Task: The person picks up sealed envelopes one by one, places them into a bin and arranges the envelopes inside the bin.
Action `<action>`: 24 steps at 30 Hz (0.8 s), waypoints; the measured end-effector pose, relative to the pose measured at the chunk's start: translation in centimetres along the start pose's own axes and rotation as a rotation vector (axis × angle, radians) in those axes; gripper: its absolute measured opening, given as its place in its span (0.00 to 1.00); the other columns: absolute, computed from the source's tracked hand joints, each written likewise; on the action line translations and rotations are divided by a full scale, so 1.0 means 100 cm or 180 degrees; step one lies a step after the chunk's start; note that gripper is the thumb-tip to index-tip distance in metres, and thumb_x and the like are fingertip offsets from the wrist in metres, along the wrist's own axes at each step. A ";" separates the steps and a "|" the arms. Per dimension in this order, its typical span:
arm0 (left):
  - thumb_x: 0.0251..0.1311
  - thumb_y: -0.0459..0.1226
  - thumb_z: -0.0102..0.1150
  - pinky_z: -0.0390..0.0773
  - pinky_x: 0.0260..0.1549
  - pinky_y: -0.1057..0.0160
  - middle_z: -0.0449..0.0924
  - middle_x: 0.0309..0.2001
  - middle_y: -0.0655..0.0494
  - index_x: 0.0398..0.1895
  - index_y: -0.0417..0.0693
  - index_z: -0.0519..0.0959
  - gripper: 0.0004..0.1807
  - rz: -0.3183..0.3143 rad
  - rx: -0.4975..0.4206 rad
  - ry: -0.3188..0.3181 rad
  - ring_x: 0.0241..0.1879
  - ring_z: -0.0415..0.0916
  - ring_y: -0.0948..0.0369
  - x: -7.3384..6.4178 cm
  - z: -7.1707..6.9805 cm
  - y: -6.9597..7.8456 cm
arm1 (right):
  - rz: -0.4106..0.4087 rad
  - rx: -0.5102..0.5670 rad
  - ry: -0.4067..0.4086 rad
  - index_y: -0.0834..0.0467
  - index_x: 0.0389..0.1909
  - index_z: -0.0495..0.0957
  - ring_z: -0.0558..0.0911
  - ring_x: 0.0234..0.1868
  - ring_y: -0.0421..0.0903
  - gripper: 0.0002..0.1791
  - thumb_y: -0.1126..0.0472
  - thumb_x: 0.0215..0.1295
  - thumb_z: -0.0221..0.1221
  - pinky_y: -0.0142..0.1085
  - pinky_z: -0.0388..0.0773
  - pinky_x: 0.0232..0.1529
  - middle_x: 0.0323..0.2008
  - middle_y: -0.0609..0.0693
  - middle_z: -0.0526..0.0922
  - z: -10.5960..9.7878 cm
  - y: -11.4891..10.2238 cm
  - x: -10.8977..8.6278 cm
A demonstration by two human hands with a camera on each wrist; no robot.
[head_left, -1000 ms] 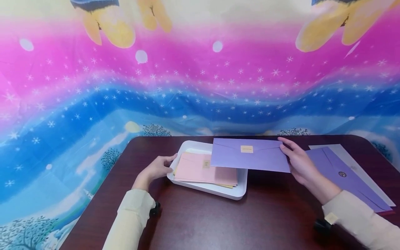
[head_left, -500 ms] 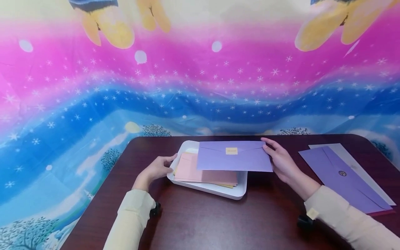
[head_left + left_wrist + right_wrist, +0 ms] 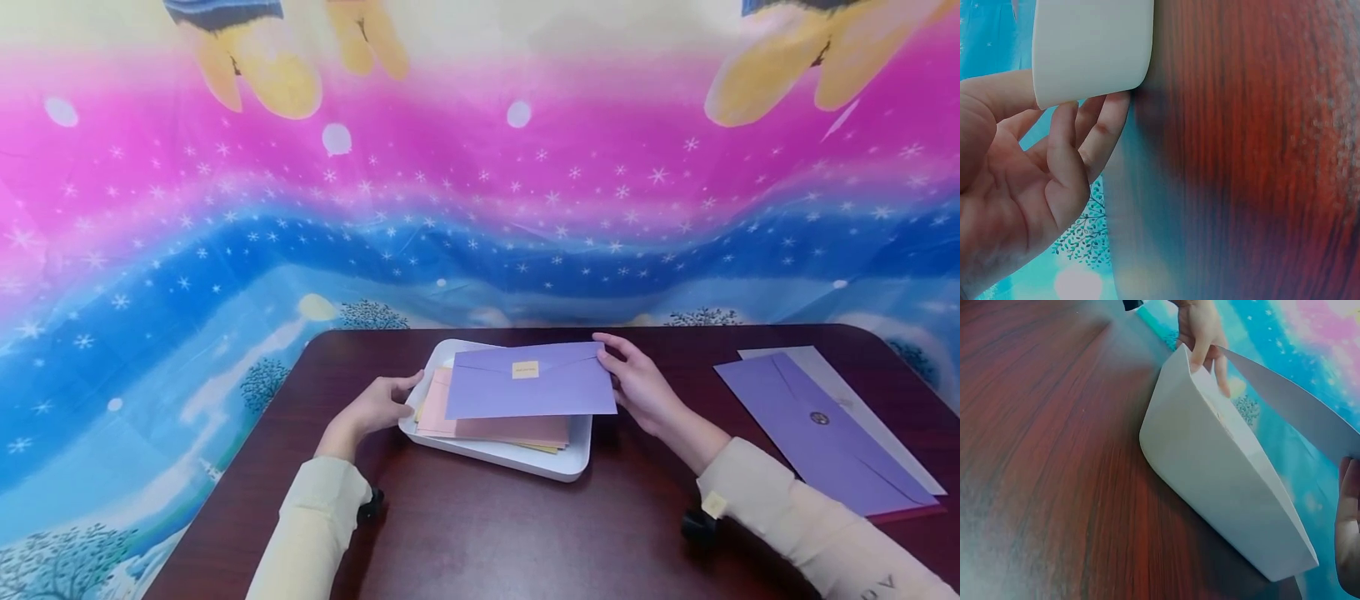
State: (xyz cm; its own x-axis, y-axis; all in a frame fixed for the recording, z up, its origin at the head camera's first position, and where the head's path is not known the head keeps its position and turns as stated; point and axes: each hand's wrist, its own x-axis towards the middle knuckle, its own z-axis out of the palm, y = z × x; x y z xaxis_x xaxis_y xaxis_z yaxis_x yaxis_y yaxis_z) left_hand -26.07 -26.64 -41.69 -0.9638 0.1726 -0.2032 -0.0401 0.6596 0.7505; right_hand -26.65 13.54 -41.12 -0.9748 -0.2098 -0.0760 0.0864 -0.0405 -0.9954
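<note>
My right hand pinches the right end of a purple envelope with a small cream sticker. The envelope is over a white tray, its far end above the left part of the tray. Under it, a pink envelope lies in the tray, with yellow paper showing beneath. My left hand grips the tray's left end. In the left wrist view, fingers of that hand meet the tray's wall. Seen by the right wrist camera, the purple envelope is raised above the tray's rim.
On the right of the dark wooden table lies another purple envelope with a dark round seal. A white envelope pokes out from under it, and a red edge shows below. A printed cloth hangs behind the table.
My right hand has carried the purple envelope leftward, so it now covers much more of the tray and the pink envelope. The left hand and the tray have stayed put.
</note>
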 end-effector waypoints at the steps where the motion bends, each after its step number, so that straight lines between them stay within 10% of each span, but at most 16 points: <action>1: 0.61 0.21 0.57 0.76 0.43 0.62 0.67 0.72 0.37 0.76 0.42 0.65 0.37 -0.0006 -0.0003 0.0000 0.61 0.71 0.48 0.000 0.000 0.000 | -0.0007 -0.0013 -0.0016 0.60 0.80 0.52 0.78 0.42 0.38 0.30 0.55 0.84 0.43 0.35 0.79 0.41 0.52 0.49 0.74 0.002 0.000 0.001; 15: 0.59 0.20 0.57 0.75 0.41 0.63 0.74 0.64 0.32 0.75 0.41 0.65 0.38 0.0065 -0.0043 -0.0011 0.57 0.73 0.50 -0.001 0.002 -0.004 | 0.0065 -0.0018 -0.0251 0.61 0.79 0.53 0.81 0.45 0.41 0.28 0.59 0.83 0.43 0.36 0.79 0.46 0.63 0.64 0.71 0.027 0.004 0.006; 24: 0.59 0.20 0.57 0.75 0.43 0.63 0.72 0.66 0.33 0.76 0.41 0.65 0.38 0.0086 -0.0011 -0.0007 0.59 0.72 0.49 0.000 0.000 -0.001 | 0.0027 0.0054 -0.0377 0.64 0.76 0.54 0.83 0.42 0.41 0.26 0.64 0.82 0.43 0.35 0.80 0.43 0.52 0.55 0.80 0.033 0.006 0.006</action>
State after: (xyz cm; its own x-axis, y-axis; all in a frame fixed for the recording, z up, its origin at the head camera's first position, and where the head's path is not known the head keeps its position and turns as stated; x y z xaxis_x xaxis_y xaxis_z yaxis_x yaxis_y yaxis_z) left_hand -26.09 -26.74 -41.77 -0.9640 0.1920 -0.1842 -0.0149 0.6521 0.7579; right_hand -26.52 10.20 -41.53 -0.9429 -0.3242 -0.0762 0.0990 -0.0544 -0.9936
